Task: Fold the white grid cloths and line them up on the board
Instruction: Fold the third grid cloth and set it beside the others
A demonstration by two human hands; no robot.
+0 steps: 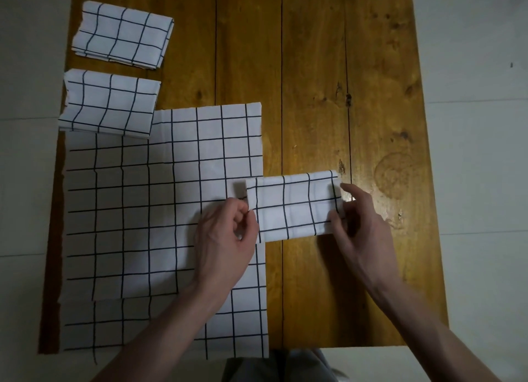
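A small folded white grid cloth (294, 207) lies near the middle of the wooden board (314, 81). My left hand (228, 238) pinches its left edge, and my right hand (357, 221) grips its right end with thumb and fingers. Two folded grid cloths lie in a column at the board's far left: one at the top (123, 34), one below it (110, 103). Large unfolded grid cloths (160, 210) lie flat and stacked on the left half of the board, partly under the small folded cloth and under my left hand.
The board lies on a pale tiled floor (480, 153). Bare wood shows across the board's right half and upper middle. My knees in grey fabric (280, 367) show at the bottom edge.
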